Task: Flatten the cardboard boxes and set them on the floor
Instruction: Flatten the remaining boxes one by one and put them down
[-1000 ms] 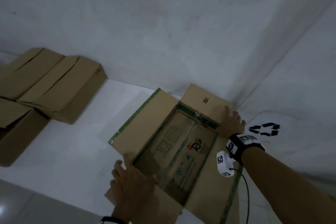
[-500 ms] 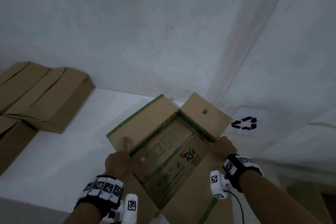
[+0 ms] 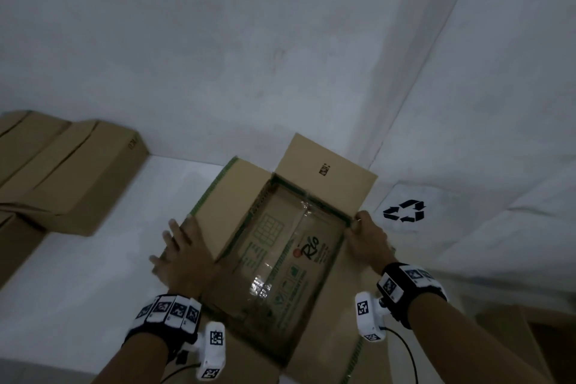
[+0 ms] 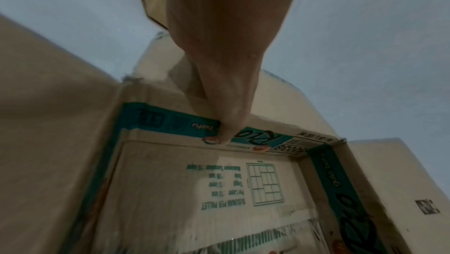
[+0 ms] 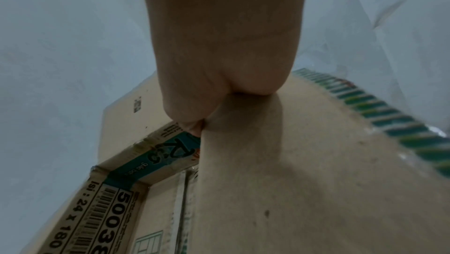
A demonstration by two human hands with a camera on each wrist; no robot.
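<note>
So the brown cardboard box with green print (image 3: 280, 259) sits open on the white table (image 3: 78, 274) by the wall, nothing inside, four flaps out. Left hand (image 3: 184, 259) lies flat on the left flap, fingers spread. Right hand (image 3: 367, 238) pinches the right rim. Two closed brown boxes (image 3: 68, 174) sit far left.

Both my forearms are bare, with no sleeves reaching them. Around my left wrist sits a black strap (image 3: 165, 319) carrying a row of four white tiles, each printed with a black square code. A white boxy camera unit (image 3: 212, 352) hangs off its inner side, stamped with two more such codes. My right wrist wears a matching black band (image 3: 405, 285) with white coded tiles (two show plainly), and its own white camera block (image 3: 367, 319), from which a thin black cable (image 3: 408, 352) trails back.
</note>
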